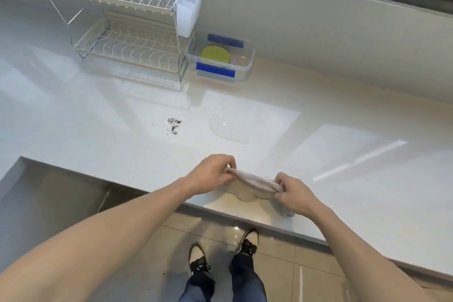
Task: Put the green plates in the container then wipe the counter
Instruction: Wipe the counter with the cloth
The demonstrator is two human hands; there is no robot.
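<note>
Half done, judging by layout: bench (343, 110) unwiped; container (241, 66) holds green plates (215, 54); cloth (257, 185) stretched near bench edge, left hand (212, 175) and right hand (293, 193) each pinching an end; puddle (228, 130), crumbs (174, 125) remain.

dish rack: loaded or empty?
Empty. Both tiers of the white wire dish rack show bare slots; the green plates sit in the clear plastic container.

Dish rack (127, 32) top cut off; plate (215, 54) count unclear.

left hand (210, 174): fist closed, pinching grip | right hand (293, 195): fist closed, pinching grip | forearms: bare, extended forward
</note>
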